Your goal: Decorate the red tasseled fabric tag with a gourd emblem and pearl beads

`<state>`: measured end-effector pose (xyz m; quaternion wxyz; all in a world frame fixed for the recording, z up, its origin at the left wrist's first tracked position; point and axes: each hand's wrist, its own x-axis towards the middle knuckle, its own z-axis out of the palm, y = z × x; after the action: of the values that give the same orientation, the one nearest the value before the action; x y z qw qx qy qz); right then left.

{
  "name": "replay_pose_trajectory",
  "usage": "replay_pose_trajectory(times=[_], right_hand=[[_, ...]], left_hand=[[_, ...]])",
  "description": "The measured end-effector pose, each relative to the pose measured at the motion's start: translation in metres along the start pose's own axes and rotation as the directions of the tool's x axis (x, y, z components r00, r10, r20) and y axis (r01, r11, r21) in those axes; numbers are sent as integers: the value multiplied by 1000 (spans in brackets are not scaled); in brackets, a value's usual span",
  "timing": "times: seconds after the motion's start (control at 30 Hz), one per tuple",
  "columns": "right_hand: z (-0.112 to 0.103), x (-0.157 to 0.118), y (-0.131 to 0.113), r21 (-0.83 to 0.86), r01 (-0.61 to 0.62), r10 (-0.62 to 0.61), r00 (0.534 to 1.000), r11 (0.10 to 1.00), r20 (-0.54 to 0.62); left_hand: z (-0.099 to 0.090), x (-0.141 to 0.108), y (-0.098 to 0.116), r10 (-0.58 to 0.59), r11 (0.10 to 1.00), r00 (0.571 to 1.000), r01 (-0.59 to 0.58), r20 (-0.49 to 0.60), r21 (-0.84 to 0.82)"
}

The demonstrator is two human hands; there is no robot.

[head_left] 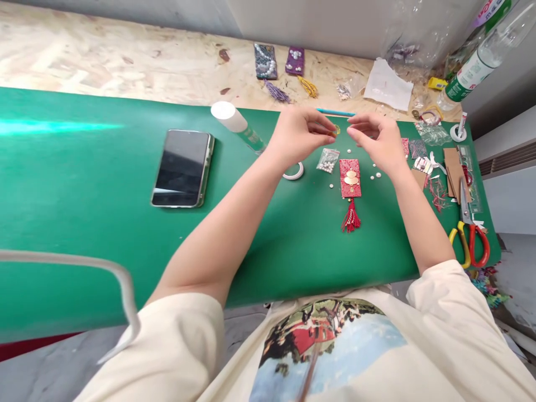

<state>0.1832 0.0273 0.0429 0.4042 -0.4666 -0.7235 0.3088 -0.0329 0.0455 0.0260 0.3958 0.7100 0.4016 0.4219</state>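
Observation:
My left hand is raised over the green mat, its thumb and fingers pinched on a small yellow, ring-like piece. Facing it across a narrow gap is my right hand, thumb and fingertips brought close together; anything between them is too small to make out. Below both hands lies a red patterned fabric pendant with gold ornaments and a red tassel. A small bag of white beads is beside it, and loose beads are scattered around. Behind the hands lies a blue stick-like thing.
Left are a phone, a white-capped bottle and a roll of white tape. Right are scissors, cardboard and a plastic bottle. Two tasselled pouches lie on the board behind. A pale cable crosses lower left.

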Motion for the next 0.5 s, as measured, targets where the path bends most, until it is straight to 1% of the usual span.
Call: replay_pose_trajectory(times=[0.1, 0.2, 0.27, 0.33, 0.4, 0.47, 0.5], right_hand=[[2, -4, -2, 72, -88, 84, 995, 994, 48], [-1, -11, -4, 135, -198, 188, 979, 971, 81], [-4, -17, -4, 167, -292, 286, 956, 942, 61], [-5, -24, -3, 192, -388, 393, 920, 901, 15], [-4, -29, -2, 215, -467, 486, 873, 857, -39], [0, -33, 0, 231, -521, 548, 834, 822, -70], [2, -35, 0, 237, -535, 564, 822, 811, -74]], left_hand=[[11, -5, 23, -53, 997, 995, 58, 88, -55], [20, -4, 31, -75, 995, 987, 83, 141, -52], [25, -2, 33, -109, 993, 981, 115, 158, -30], [29, 0, 34, -135, 991, 983, 134, 126, 15], [30, 0, 37, -127, 990, 990, 123, 59, 68], [29, 0, 39, -101, 988, 995, 99, 10, 120], [29, 0, 40, -92, 986, 996, 91, 1, 142]])
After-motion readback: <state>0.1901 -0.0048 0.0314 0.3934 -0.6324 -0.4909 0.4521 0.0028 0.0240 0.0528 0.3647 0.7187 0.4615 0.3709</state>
